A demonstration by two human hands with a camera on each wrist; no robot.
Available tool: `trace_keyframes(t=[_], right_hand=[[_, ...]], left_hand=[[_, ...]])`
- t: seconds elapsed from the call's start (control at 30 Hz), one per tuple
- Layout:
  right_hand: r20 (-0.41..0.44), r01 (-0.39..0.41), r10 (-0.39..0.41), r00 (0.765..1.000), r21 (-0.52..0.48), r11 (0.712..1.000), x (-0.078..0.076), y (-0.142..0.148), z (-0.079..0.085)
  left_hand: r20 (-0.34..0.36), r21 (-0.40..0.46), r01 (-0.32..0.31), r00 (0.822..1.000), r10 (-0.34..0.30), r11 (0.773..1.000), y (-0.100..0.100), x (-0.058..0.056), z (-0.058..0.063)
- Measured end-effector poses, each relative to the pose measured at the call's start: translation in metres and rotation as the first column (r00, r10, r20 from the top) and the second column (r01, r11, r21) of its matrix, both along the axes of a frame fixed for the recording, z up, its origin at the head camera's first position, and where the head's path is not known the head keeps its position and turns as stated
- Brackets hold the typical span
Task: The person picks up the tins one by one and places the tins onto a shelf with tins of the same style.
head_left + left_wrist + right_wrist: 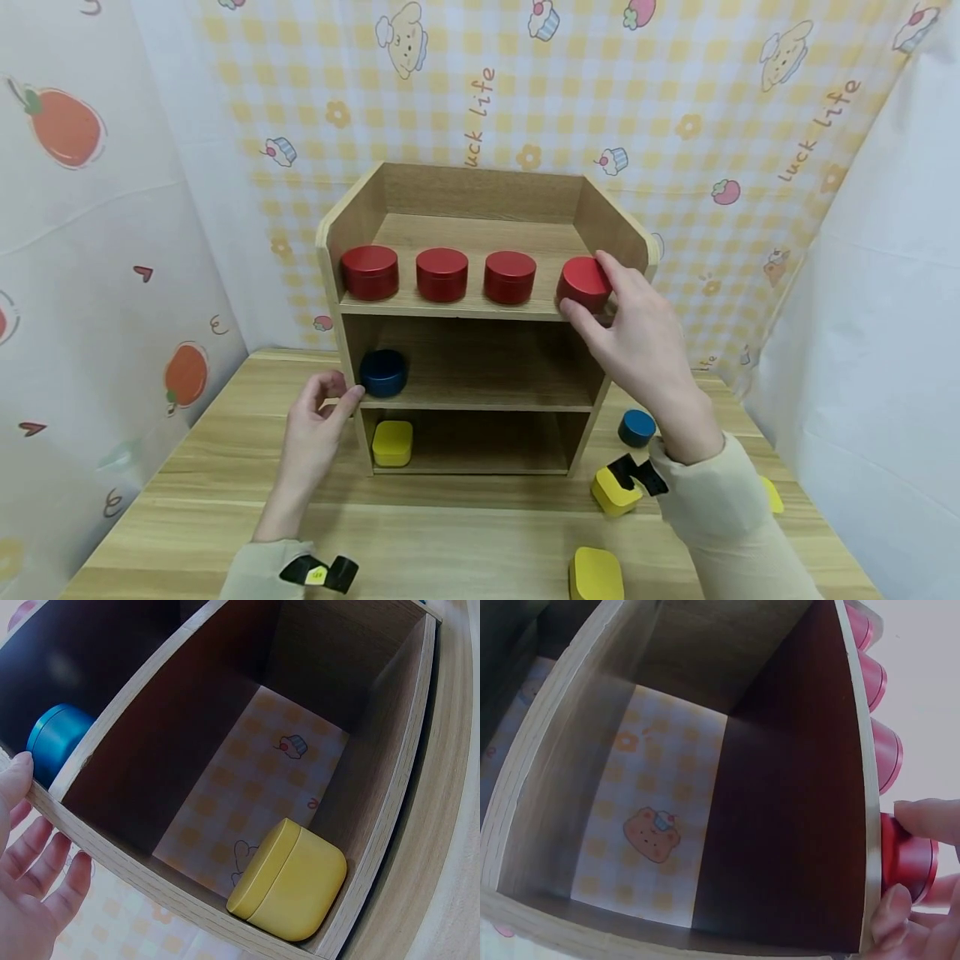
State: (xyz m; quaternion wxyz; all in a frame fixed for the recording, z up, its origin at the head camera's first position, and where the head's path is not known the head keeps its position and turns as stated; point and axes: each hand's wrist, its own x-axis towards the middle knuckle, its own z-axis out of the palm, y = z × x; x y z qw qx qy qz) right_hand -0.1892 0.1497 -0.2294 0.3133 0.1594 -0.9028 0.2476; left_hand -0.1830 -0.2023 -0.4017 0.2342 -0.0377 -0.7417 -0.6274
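My right hand (648, 337) grips a round red tin (583, 283) between thumb and fingers, at the right end of the top board. The tin tilts slightly there; the right wrist view shows fingers around the red tin (904, 859). To its left stand three more red tins, including one red tin (510, 277). My left hand (318, 425) holds the left front edge of the wooden shelf (480, 315), thumb on the edge and fingers along the outer side. Close to that thumb, a blue tin (383, 372) sits on the middle board. Below it is a yellow tin (392, 443).
Right of the shelf, a blue tin (637, 427) and a yellow tin (617, 492) stand on the wooden table (450, 542). Another yellow tin (596, 573) lies nearer the front. A yellow piece (772, 495) shows past the right sleeve. Patterned cloth (480, 100) hangs behind.
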Motion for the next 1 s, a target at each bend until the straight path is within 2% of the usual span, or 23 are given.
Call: trace_keyframes(t=[0.4, 1.0], right_hand=[[0.001, 0.128, -0.128, 0.992, 0.013, 0.992, -0.002, -0.009, 0.002], [0.012, 0.189, -0.189, 0.982, 0.029, 0.982, -0.003, -0.013, 0.003]], left_hand=[[-0.014, 0.004, -0.003, 1.000, 0.003, 1.000, 0.000, 0.000, 0.000], [-0.018, 0.016, -0.007, 1.000, 0.007, 1.000, 0.001, 0.000, 0.001]])
